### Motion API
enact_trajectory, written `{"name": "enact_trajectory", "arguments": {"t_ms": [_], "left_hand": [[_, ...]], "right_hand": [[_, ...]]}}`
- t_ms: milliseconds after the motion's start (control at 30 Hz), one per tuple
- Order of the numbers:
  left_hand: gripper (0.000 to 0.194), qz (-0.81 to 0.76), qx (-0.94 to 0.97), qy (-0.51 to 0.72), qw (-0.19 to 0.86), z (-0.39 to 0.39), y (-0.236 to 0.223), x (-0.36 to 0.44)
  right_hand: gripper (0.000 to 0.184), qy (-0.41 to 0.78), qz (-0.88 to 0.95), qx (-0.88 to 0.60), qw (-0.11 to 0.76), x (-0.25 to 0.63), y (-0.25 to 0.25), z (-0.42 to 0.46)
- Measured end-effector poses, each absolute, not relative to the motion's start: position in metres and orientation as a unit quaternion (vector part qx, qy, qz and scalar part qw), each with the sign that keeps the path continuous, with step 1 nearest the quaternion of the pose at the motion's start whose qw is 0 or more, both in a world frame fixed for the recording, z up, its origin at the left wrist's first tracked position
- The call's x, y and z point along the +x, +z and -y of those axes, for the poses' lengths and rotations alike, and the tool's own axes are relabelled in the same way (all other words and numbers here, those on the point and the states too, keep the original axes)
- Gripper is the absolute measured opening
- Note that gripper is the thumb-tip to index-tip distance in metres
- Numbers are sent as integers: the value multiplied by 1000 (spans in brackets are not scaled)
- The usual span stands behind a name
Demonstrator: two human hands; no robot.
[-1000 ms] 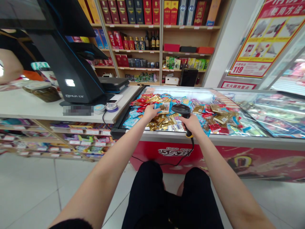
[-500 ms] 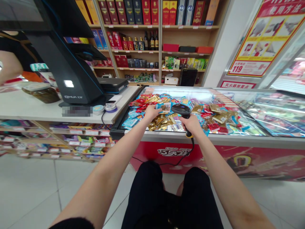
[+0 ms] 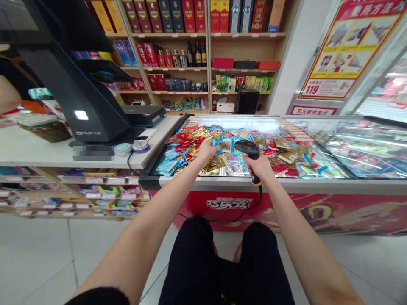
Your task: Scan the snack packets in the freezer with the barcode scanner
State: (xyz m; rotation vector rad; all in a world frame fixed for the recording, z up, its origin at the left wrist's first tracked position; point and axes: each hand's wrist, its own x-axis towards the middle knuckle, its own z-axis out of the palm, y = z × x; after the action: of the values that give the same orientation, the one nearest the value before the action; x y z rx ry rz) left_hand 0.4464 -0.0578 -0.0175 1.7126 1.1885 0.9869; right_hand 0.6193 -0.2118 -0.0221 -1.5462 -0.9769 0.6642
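A: Holding what, with the left hand (image 3: 208,149)?

B: Pinching a blue-edged packet (image 3: 226,145) by its left end, between thumb and fingers; probably to leave the pale printed face uncovered; too blurred to read, though.

A: And with the right hand (image 3: 262,166)?

B: Gripping a black handheld scanner (image 3: 247,147), with fingers wrapped around its handle; likely held so to suit the pistol shape and to turn the nose leftward, towards the packet, just beside it; impossible to tell whether pressing any trigger.

A: Placed where, exactly?

B: Over the glass top of a chest freezer (image 3: 286,183); used, apparently, as a handy flat surface; strewn with a left heap (image 3: 171,164) in blue, red and gold, and a right heap (image 3: 289,156), mostly gold and red; hard to tell whether lifted from the left heap or resting on it.

A: Why such a slack cable (image 3: 261,197)?

B: Perhaps for free reach; looped down the red front, then trailing left.
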Motion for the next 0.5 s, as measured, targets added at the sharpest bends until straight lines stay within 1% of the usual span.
{"name": "enact_trajectory", "arguments": {"t_ms": [100, 267, 400, 467, 500], "left_hand": [[14, -458, 654, 395, 455, 65, -15, 469], [25, -458, 602, 362, 544, 72, -13, 518], [26, -433, 573, 349, 601, 73, -15, 568], [27, -419, 573, 353, 609, 76, -15, 593], [32, -418, 589, 354, 595, 78, -16, 604]], "right_hand": [[22, 285, 391, -647, 589, 645, -24, 220], [27, 274, 351, -646, 621, 696, -25, 239], [24, 239, 310, -657, 644, 729, -24, 252], [23, 227, 295, -661, 651, 741, -24, 257], [22, 223, 289, -664, 652, 747, -24, 259]]}}
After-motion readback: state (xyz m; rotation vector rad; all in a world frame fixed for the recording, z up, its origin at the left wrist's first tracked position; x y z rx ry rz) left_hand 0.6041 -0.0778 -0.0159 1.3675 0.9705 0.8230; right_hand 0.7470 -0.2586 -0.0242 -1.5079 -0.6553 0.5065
